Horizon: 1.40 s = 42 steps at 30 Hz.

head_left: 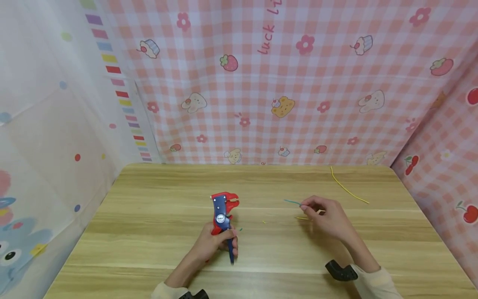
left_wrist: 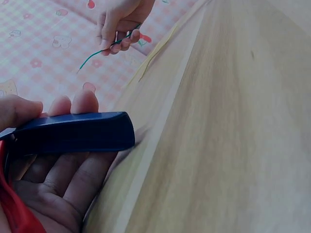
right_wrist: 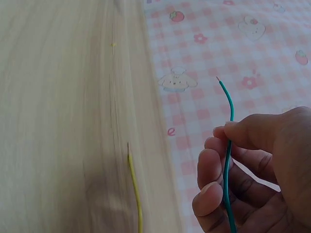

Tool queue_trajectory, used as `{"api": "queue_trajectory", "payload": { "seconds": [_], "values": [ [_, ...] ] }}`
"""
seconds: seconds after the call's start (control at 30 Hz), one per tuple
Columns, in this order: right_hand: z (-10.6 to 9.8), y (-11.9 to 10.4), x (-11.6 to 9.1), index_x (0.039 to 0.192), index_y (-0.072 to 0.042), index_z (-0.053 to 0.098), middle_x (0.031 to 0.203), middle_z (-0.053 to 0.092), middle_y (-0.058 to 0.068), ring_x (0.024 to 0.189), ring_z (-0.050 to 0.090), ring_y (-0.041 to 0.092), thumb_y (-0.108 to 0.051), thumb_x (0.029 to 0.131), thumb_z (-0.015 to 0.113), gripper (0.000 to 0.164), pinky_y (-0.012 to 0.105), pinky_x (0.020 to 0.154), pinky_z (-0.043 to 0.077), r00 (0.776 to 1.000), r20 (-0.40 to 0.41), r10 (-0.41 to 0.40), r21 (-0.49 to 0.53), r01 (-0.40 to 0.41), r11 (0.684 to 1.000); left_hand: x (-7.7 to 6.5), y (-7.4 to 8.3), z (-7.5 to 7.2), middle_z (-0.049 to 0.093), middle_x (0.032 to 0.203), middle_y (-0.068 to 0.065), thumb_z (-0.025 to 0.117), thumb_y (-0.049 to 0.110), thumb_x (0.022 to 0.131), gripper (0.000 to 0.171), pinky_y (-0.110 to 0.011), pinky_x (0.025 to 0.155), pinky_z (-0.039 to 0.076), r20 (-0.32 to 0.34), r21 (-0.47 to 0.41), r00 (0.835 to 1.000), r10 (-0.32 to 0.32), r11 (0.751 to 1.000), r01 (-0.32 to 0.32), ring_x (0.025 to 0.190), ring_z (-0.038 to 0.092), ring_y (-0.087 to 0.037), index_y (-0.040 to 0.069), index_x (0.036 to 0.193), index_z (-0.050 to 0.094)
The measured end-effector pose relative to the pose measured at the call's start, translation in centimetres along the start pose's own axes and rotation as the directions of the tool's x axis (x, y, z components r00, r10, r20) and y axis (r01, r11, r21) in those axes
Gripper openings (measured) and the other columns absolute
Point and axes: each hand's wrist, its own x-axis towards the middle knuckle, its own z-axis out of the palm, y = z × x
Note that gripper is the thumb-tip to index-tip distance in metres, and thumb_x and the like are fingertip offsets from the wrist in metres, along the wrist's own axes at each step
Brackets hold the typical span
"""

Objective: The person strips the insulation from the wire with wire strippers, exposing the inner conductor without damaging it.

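My left hand [head_left: 216, 243] grips a wire stripper [head_left: 221, 207] with red and dark blue parts, its jaws pointing away and to the right. In the left wrist view the fingers curl about its blue handle [left_wrist: 77, 131]. My right hand [head_left: 328, 218] pinches a green wire [right_wrist: 228, 165] between thumb and forefinger. Bare copper shows at that wire's free end. Below the right hand lies a yellow wire [right_wrist: 135, 187], also with a bared tip. Tiny scraps, one green [head_left: 240, 229] and one yellow [head_left: 264, 221], lie on the table between the hands.
Another yellow wire [head_left: 347, 190] lies toward the back right of the wooden table [head_left: 149, 207]. A pink checked curtain [head_left: 239, 83] hangs along the back edge, with cloth at both sides. Black wrist mounts [head_left: 340, 270] sit on the sleeves.
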Motion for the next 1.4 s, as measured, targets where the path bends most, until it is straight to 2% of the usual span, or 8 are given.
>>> {"api": "queue_trajectory", "payload": {
  "seconds": [0.2,0.67,0.93,1.4],
  "values": [
    [-0.4,0.7,0.1,0.103,-0.012,0.075,0.086,0.072,0.004,0.074,0.062,0.009,-0.025,0.1,0.067,0.015,0.023,0.06,0.048,0.999,-0.008,0.035,-0.042,-0.035,0.998,0.1,0.0,-0.3,0.071,0.078,-0.004,0.06,0.01,0.101,0.031,-0.04,0.074,0.065,-0.008,0.001,1.0,-0.006,1.0,0.006,0.068,0.074,-0.019,-0.015,0.117,0.049],
    [-0.7,2.6,0.2,0.105,-0.01,0.075,0.09,0.073,0.005,0.074,0.061,0.012,-0.023,0.1,0.068,0.016,0.024,0.054,0.052,0.996,-0.015,0.089,-0.04,-0.09,0.995,0.0,-0.1,-0.4,0.072,0.08,-0.005,0.062,0.01,0.101,0.033,-0.042,0.076,0.065,-0.003,0.02,1.0,-0.01,1.0,0.01,0.07,0.075,-0.02,-0.013,0.119,0.048],
    [-1.0,3.3,0.3,0.106,-0.012,0.077,0.092,0.075,0.003,0.078,0.061,0.011,-0.018,0.099,0.069,0.012,0.021,0.059,0.048,0.998,-0.029,0.057,-0.091,-0.06,0.994,0.0,0.1,-0.4,0.072,0.079,-0.003,0.06,0.009,0.101,0.032,-0.041,0.076,0.065,0.023,0.009,1.0,-0.001,1.0,0.0,0.07,0.074,-0.018,-0.015,0.118,0.048],
    [-0.8,4.2,0.3,0.094,-0.011,0.073,0.083,0.069,0.0,0.075,0.057,0.011,-0.012,0.095,0.07,0.004,0.021,0.064,0.046,0.998,-0.039,0.048,-0.194,-0.055,0.979,0.1,0.1,-0.4,0.072,0.08,-0.003,0.06,0.01,0.102,0.032,-0.04,0.076,0.065,0.028,0.007,1.0,-0.005,1.0,0.005,0.07,0.074,-0.018,-0.015,0.118,0.048]
  ]
}}
